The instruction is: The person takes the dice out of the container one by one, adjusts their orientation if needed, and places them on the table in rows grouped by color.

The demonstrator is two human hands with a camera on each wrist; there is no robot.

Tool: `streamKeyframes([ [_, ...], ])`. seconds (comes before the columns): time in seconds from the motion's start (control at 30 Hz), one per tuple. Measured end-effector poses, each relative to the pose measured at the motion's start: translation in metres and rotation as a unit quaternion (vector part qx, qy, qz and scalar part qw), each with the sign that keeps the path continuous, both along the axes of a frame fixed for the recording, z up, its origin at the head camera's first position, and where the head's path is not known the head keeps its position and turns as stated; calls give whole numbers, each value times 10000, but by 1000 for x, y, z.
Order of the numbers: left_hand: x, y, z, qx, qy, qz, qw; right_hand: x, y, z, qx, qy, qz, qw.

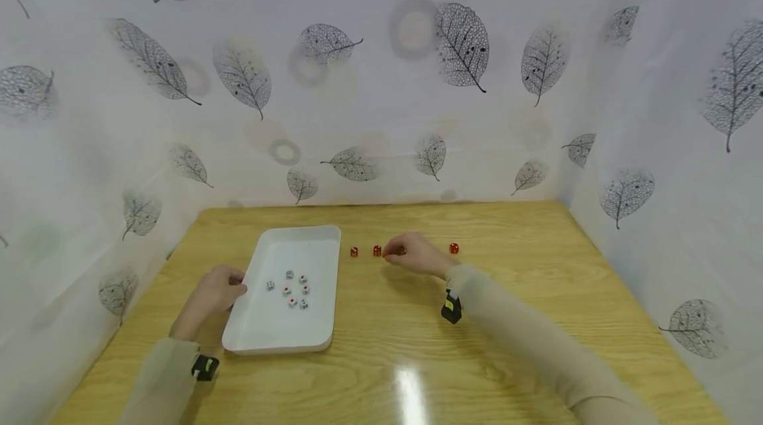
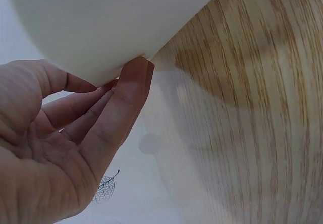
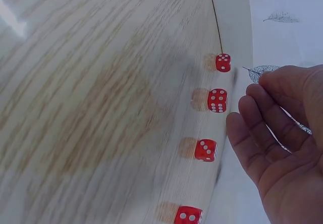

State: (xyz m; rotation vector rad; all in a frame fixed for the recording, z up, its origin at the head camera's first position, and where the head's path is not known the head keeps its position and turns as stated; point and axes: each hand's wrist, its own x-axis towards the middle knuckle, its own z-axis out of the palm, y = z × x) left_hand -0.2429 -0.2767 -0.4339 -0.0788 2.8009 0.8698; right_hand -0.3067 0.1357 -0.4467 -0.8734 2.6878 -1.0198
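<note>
Probably the red dice [image 3: 206,151] are light, slippery; I would pinch opposite sides. Right hand [image 1: 415,254] looks loose, empty; left hand [image 1: 214,289] grips the tray [image 1: 280,331].

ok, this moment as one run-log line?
left hand: grips white tray at left edge | right hand: beside red dice, no held die visible | white dice: in tray | red dice: on table

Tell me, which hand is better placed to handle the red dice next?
Probably the right hand: it hovers close beside the row of red dice, with nothing visible in its fingers. The left hand grips the white tray, which lies between it and the dice.
</note>
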Motion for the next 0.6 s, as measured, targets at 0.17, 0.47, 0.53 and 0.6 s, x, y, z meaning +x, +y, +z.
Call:
streamKeyframes([
  [0.17,0,1,0,-11,-32,66,10000,1,-7,0,70,36,42,10000],
  [0.47,-1,0,0,9,-77,74,9999,1,-20,3,1,137,277,9995],
  [0.53,-1,0,0,9,-67,54,10000,0,-23,2,-25,119,304,9995],
  [0.6,0,0,0,8,-29,37,10000,1,-26,2,-60,127,338,9993],
])
